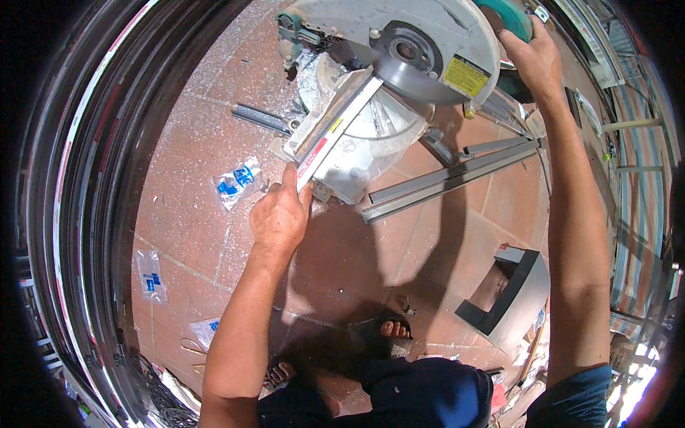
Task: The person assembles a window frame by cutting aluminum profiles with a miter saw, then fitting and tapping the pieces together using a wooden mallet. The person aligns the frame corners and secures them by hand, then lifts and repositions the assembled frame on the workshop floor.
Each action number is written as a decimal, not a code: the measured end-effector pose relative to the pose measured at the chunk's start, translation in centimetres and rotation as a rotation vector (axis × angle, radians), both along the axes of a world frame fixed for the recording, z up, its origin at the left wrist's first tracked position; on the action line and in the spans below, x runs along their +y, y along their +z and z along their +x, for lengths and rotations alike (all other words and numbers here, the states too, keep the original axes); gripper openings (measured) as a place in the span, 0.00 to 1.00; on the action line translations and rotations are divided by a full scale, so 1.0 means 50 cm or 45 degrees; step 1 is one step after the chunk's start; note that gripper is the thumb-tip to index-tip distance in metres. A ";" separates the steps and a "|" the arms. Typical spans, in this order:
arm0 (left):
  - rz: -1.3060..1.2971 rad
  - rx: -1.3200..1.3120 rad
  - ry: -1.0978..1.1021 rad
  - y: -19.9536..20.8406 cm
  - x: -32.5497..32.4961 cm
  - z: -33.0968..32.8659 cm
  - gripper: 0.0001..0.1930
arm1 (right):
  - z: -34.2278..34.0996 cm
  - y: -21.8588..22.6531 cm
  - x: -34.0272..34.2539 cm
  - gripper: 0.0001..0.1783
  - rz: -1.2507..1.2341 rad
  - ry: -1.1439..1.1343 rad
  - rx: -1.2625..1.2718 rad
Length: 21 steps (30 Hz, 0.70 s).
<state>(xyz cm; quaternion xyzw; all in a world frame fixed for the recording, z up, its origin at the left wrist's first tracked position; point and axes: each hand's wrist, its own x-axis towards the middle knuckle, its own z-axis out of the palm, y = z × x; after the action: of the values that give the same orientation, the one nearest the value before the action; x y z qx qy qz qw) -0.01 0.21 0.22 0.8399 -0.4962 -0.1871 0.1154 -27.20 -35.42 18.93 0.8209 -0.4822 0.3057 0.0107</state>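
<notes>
My left hand (280, 214) grips the near end of a short white metal profile (342, 127) with red and yellow labels. The profile lies along the fence (314, 128) of a miter saw (385, 132), its far end at the round blade (421, 82). My right hand (534, 57) is wrapped round the saw's green handle (510, 18) at the upper right. The grey blade guard (446, 36) carries a yellow label and hides part of the blade. Whether the blade touches the profile, I cannot tell.
Long dark and white profiles (78, 178) stand along the left side. Grey metal bars (449, 182) lie right of the saw on the tiled floor (399, 264), strewn with shavings. A dark angled frame piece (510, 296) lies at right. Clear plastic packets (237, 182) lie left of the saw.
</notes>
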 end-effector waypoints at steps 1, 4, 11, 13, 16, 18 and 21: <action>-0.008 -0.001 0.001 -0.001 0.000 -0.001 0.30 | 0.002 0.002 0.002 0.28 -0.003 0.006 -0.005; -0.041 0.001 -0.013 -0.005 -0.006 -0.006 0.30 | -0.012 0.017 -0.009 0.29 -0.029 0.027 0.032; -0.056 -0.032 -0.005 -0.013 0.003 0.000 0.30 | 0.105 0.110 0.168 0.30 0.203 -0.090 -0.088; -0.036 -0.023 -0.015 -0.005 0.000 -0.002 0.30 | 0.095 0.101 0.156 0.30 0.177 -0.102 -0.111; -0.014 -0.009 -0.028 0.000 -0.006 -0.004 0.30 | 0.016 0.043 0.030 0.30 0.017 -0.064 0.020; -0.006 0.000 -0.029 0.000 -0.008 -0.005 0.30 | -0.014 0.018 -0.007 0.30 -0.054 -0.049 0.090; -0.003 0.002 -0.017 0.000 -0.005 -0.002 0.30 | -0.010 -0.002 -0.005 0.30 -0.015 -0.074 0.033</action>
<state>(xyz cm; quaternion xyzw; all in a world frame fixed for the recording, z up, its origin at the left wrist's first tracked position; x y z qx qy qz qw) -0.13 -0.04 0.22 0.8363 -0.5019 -0.1879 0.1153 -27.70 -35.68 18.84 0.8104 -0.5038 0.2976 0.0306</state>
